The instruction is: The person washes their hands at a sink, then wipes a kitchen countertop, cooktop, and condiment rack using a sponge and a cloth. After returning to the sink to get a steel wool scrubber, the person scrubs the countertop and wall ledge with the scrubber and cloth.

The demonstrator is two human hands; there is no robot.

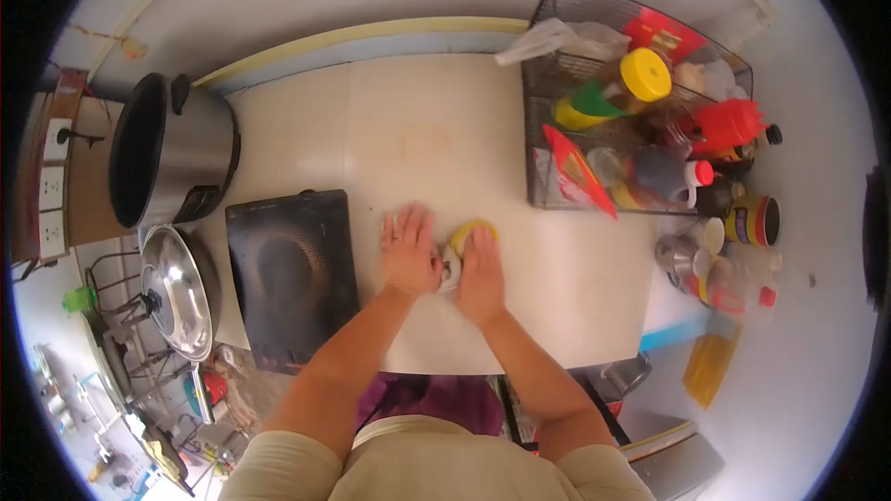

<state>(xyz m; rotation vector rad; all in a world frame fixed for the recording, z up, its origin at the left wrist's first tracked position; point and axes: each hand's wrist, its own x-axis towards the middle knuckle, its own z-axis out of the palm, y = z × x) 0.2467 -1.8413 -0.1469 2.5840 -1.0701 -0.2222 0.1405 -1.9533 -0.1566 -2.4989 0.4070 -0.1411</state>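
So, R hand (483,276) atop yellow/wht item (458,238) on tbl (575,288).

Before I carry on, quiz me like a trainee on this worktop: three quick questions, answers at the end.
1. True or false: the right hand rests on the yellow-edged cloth.
2. Multiple choice: of these, which lies nearest the left hand?
(a) pan lid
(b) black cooktop
(c) steel pot
3. Fill in the missing word: in the wire basket, the bottle with the green-and-yellow label has a ____ cap.

Key: 1. true; 2. b; 3. yellow
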